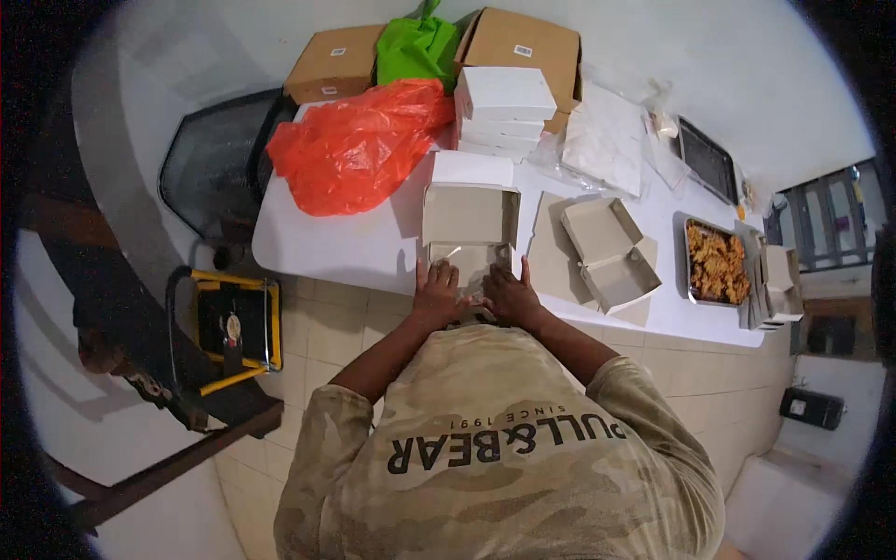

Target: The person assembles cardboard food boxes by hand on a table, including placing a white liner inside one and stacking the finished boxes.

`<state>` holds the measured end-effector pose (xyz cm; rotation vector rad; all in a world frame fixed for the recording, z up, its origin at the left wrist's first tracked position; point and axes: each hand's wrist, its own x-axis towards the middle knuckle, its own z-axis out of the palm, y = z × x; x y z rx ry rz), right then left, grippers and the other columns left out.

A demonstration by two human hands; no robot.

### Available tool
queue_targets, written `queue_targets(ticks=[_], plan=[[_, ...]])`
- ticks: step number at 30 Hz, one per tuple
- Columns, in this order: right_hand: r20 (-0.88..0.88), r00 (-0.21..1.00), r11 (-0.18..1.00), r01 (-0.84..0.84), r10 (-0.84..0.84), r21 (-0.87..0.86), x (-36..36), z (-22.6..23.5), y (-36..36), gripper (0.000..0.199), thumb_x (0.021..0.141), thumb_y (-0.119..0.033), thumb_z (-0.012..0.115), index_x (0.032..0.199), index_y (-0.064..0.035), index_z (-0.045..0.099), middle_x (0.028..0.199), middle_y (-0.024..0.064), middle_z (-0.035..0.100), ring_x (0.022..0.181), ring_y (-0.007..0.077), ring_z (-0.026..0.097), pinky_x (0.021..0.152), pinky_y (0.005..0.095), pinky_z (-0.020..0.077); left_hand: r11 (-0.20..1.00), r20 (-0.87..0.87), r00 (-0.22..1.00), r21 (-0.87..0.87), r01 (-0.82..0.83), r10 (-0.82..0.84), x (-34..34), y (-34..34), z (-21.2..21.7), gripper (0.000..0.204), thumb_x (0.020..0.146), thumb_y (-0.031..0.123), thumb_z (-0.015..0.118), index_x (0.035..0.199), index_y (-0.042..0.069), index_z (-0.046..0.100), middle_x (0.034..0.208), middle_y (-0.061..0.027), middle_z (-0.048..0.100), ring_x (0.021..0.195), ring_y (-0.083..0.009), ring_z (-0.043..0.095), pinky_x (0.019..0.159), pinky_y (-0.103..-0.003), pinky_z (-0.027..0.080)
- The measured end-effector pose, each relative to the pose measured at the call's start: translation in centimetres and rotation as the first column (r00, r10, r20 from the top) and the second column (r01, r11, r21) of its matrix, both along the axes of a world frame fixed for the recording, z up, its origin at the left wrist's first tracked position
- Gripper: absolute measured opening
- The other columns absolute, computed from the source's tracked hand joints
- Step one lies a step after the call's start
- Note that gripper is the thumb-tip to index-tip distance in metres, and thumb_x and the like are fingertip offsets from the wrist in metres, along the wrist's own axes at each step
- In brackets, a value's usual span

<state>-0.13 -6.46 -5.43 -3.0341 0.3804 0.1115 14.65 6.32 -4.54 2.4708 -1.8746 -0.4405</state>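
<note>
An open cardboard box (470,217), white outside and grey-brown inside, sits at the table's near edge in front of me. Its lid stands toward the far side, and something clear and shiny, like plastic film, shows in its near part. My left hand (441,295) grips the near left corner, with some fingers over the wall and one along the outside. At the near right corner, my right hand (511,297) grips the same box in a mirrored way. Both thumbs are near the middle of the front wall, partly hard to make out.
Right of me, another open box (609,252) lies on flat cardboard sheets (551,243). Further right are a tray of fried food (717,263) and stacked open boxes (777,285). Behind stand stacked white boxes (504,98), a red plastic bag (359,149) and brown cartons (338,58).
</note>
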Motion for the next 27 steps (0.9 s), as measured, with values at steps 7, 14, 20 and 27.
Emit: queue_targets(ticks=[7, 14, 20, 27], plan=[[0.057, 0.998, 0.999, 0.035, -0.035, -0.013, 1.0, 0.8, 0.8, 0.05, 0.083, -0.05, 0.036, 0.106, -0.0093, 0.053, 0.116, 0.0122, 0.046, 0.114, 0.0253, 0.04, 0.094, 0.0643, 0.0043, 0.996, 0.042, 0.997, -0.055, 0.069, -0.067, 0.6, -0.7, 0.2, 0.073, 0.078, 0.058, 0.038, 0.124, 0.0, 0.036, 0.13, -0.018, 0.032, 0.12, -0.0337, 0.03, 0.1, -0.056, -0.001], [-0.022, 0.999, 0.999, 0.046, -0.046, -0.006, 0.6, -0.3, 1.1, 0.055, 0.083, -0.051, 0.036, 0.112, -0.0072, 0.051, 0.12, 0.0119, 0.044, 0.118, 0.0273, 0.035, 0.096, 0.0634, 0.0011, 0.991, 0.002, 0.997, 0.11, 0.08, -0.08, 0.6, -1.9, 1.9, 0.076, 0.075, 0.06, 0.042, 0.126, 0.004, 0.034, 0.133, -0.0143, 0.029, 0.122, -0.0337, 0.025, 0.099, -0.056, -0.006], [0.034, 0.999, 0.997, -0.001, 0.003, -0.072, 0.4, 0.4, 0.9, 0.052, 0.084, -0.049, 0.033, 0.112, -0.0097, 0.052, 0.122, 0.0091, 0.044, 0.12, 0.0329, 0.031, 0.096, 0.0632, -0.004, 0.995, 0.003, 0.995, -0.034, 0.098, -0.098, 0.8, -1.1, 0.7, 0.065, 0.076, 0.05, 0.045, 0.122, 0.004, 0.04, 0.129, -0.0152, 0.035, 0.118, -0.0322, 0.033, 0.098, -0.058, -0.005], [0.092, 0.901, 0.762, 0.3, -0.424, 0.574, -3.9, 5.4, -2.3, 0.032, 0.082, -0.029, 0.049, 0.104, -0.0071, 0.055, 0.096, 0.0124, 0.059, 0.086, 0.0278, 0.056, 0.08, 0.0472, 0.0376, 0.893, -0.439, 0.887, -0.331, -0.304, 0.14, 2.9, 1.2, 5.1, 0.035, 0.076, 0.019, 0.055, 0.107, 0.006, 0.049, 0.102, -0.0137, 0.051, 0.096, -0.0271, 0.05, 0.084, -0.043, 0.038]])
